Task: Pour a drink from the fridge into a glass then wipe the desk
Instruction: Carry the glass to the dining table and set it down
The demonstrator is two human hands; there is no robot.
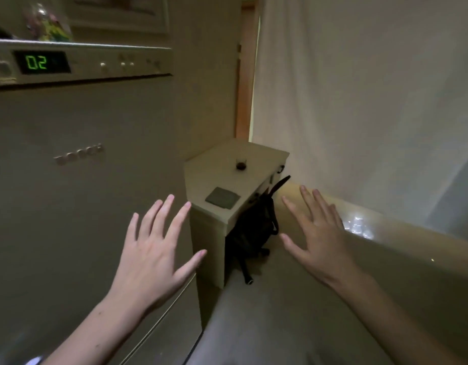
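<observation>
Both my left hand (151, 251) and right hand (319, 233) are spread wide, grip on nothing yet. The glass (241, 164) on the worktop (201, 177) right of the fridge (83, 193) looks small, probably slick and breakable, so I'd hold it round the sides. The cloth (222, 197) nearer me than the glass should be soft and light.

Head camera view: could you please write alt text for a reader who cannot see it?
Two open, empty hands, left and right, reach forward beside a closed fridge. Beyond, a small desk holds a glass of dark drink and a grey cloth.

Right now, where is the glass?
In the head view, the glass stands on the small desk right of the fridge, near the desk's far end, beyond the grey cloth and both open hands.
</observation>
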